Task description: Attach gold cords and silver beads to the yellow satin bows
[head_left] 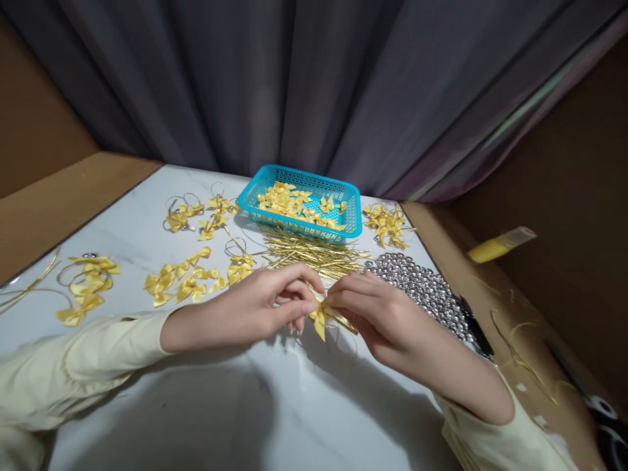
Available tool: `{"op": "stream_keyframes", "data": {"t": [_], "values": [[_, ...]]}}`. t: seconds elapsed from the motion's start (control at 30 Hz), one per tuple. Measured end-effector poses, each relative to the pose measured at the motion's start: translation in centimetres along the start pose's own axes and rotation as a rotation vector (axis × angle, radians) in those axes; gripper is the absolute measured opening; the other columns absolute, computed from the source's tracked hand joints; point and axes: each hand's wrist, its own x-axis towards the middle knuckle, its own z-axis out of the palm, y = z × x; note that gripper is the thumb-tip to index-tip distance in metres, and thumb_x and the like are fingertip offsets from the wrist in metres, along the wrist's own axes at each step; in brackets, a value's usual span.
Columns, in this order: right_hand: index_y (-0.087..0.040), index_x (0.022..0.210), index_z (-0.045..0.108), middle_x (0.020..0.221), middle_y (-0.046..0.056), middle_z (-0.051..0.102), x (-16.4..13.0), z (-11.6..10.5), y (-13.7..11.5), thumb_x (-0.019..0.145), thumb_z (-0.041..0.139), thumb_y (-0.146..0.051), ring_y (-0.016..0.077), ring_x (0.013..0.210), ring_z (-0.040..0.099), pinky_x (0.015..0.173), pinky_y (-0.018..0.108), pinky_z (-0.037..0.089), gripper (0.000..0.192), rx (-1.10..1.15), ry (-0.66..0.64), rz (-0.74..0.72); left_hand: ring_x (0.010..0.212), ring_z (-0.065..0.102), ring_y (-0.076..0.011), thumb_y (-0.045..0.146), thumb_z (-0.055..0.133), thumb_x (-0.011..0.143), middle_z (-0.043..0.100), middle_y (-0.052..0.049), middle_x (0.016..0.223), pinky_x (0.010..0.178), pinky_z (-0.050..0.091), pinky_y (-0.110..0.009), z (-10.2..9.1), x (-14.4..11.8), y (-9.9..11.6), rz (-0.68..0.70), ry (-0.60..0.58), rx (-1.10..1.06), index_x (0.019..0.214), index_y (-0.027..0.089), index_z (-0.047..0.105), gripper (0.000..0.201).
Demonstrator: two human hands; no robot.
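Between my two hands, above the white tabletop, is a yellow ribbon bow (319, 325) with its tail hanging down. My left hand (275, 301) pinches the bow from the left between thumb and forefinger. From the right, my right hand (375, 311) has its fingers pressed together at the bow, gripping a shiny gold cord (343, 320) that curves out beneath them. The right fingertips and the knot are partly hidden. Just beyond my hands lies a heap of gold cord pieces (314, 252).
A blue basket (360, 226) of yellow bows stands at the back. Tied bows (179, 278) lie in groups to the left, others (385, 222) back right. Silver beads (417, 284) are heaped at right, beside a black tool (475, 327). Scissors (601, 405) and a yellow tube (500, 246) are far right.
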Motion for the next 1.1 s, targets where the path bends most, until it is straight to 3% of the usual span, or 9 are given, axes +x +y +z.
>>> {"op": "stream_keyframes", "data": {"t": [0.17,0.43,0.7,1.1], "values": [[-0.014,0.084,0.060,0.080,0.007,0.058,0.1,-0.1,0.0,0.084,0.034,-0.004,0.0158,0.075,0.051,0.068,0.029,0.040,0.028,-0.005,0.002,-0.003,0.060,0.054,-0.0091,0.022,0.045,0.087,0.058,0.003,0.071,0.055,0.042,-0.019,0.0,-0.1,0.1,0.005,0.008,0.013,0.096,0.019,0.050,0.011],[-0.017,0.084,0.055,0.080,0.004,0.059,-0.8,-1.0,-0.1,0.085,0.043,-0.007,0.0135,0.073,0.053,0.066,0.026,0.042,0.016,0.027,0.169,0.042,0.061,0.055,-0.0090,0.021,0.047,0.086,0.056,0.004,0.066,0.054,0.043,-0.018,-0.3,0.1,-0.1,-0.008,0.018,-0.013,0.096,0.019,0.053,0.012],[-0.015,0.081,0.056,0.079,0.006,0.057,-0.3,-0.2,-0.5,0.081,0.041,-0.003,0.0150,0.073,0.052,0.064,0.027,0.040,0.020,0.042,0.069,0.048,0.054,0.053,-0.0089,0.018,0.050,0.082,0.054,0.006,0.058,0.054,0.042,-0.020,-0.4,0.5,0.5,-0.100,-0.030,-0.169,0.091,0.017,0.052,0.009],[-0.012,0.079,0.059,0.076,0.008,0.056,-0.3,0.3,-0.6,0.078,0.035,-0.002,0.0165,0.071,0.048,0.065,0.030,0.036,0.027,-0.017,0.010,0.026,0.056,0.054,-0.0083,0.018,0.050,0.084,0.055,0.006,0.058,0.056,0.042,-0.019,-0.6,0.6,0.4,-0.125,-0.055,-0.184,0.090,0.015,0.053,0.008]]}}
